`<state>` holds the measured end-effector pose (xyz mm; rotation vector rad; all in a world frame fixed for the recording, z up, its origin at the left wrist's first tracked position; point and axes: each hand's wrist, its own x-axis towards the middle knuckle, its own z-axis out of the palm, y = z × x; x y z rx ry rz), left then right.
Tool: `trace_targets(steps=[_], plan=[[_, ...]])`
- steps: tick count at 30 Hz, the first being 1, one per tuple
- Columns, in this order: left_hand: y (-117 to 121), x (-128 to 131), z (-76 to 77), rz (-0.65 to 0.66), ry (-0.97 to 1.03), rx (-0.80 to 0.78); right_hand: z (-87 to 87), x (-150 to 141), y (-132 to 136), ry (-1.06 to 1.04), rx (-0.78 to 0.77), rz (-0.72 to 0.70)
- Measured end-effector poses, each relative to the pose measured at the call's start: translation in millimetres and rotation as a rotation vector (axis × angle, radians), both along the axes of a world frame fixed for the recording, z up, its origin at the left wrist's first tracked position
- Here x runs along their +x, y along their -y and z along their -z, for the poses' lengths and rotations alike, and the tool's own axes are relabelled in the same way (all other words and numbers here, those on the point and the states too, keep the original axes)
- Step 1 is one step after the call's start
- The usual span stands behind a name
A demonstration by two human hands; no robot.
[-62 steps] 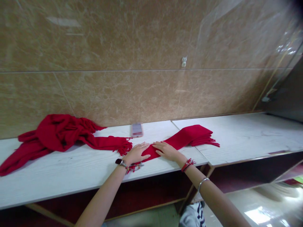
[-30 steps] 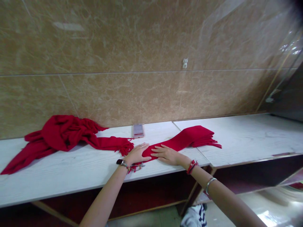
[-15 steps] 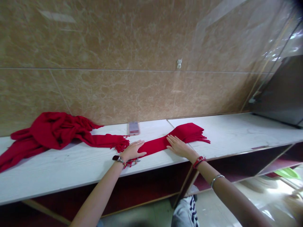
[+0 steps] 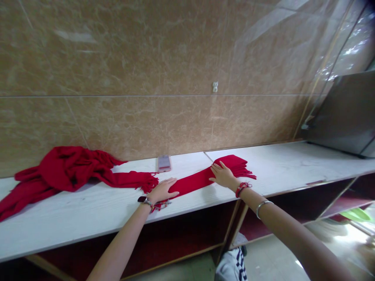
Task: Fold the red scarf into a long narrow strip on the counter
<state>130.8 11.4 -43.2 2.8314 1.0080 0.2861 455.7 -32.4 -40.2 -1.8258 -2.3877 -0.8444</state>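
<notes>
A red scarf (image 4: 192, 182) lies in a flat, narrow strip on the white counter, its right end folded thicker with fringe hanging to the right. My left hand (image 4: 163, 190) rests flat over the strip's left end, fingers stretched out; some fringe shows under the wrist. My right hand (image 4: 223, 175) is open, fingers spread, on or just over the scarf near the thicker folded part; whether the palm presses down I cannot tell. To the left, a second red scarf (image 4: 70, 168) lies crumpled, its fringed end close to my left hand.
A phone (image 4: 164, 164) lies on the white counter (image 4: 96, 210) against the tiled wall. A dark grey box-like appliance (image 4: 342, 117) stands at the right end. Open shelves (image 4: 181, 230) run below the counter's front edge. A green basin (image 4: 356, 214) is low at the right.
My right hand has slid slightly right along the scarf toward its folded end, its fingers spreading more. My left hand stays on the left end. The view has shifted a little.
</notes>
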Motion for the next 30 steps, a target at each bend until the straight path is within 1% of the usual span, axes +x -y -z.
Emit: trace_targets(steps=[2, 4, 8, 10, 12, 16, 21, 27, 30], plan=[[0, 0, -1.4, 0.002, -0.012, -0.003, -8.3, 1, 5, 0.005, 0.069, -0.027], [-1, 1, -4.0, 0.007, -0.032, -0.025, -12.7, -5, 11, -0.012, 0.099, -0.084], [-11, 10, -13.7, 0.018, -0.049, -0.092, -10.2, -31, 27, -0.045, 0.012, -0.288], [-18, 19, -19.9, -0.008, -0.042, -0.103, -8.2, -45, 32, -0.017, -0.028, -0.381], [-26, 30, -25.3, -0.048, -0.047, -0.104, -8.3, -57, 35, 0.034, -0.041, -0.428], [-39, 56, -30.7, -0.083, -0.081, -0.139, -10.6, -67, 31, 0.116, -0.041, -0.424], [-51, 89, -29.5, -0.116, -0.118, -0.182, -5.5, -67, 20, 0.139, -0.02, -0.418], [-65, 121, -30.5, -0.077, -0.131, -0.244, 7.3, -60, 11, 0.049, 0.047, -0.405], [-71, 132, -30.6, -0.061, -0.134, -0.281, 13.8, -57, 7, -0.037, 0.089, -0.352]])
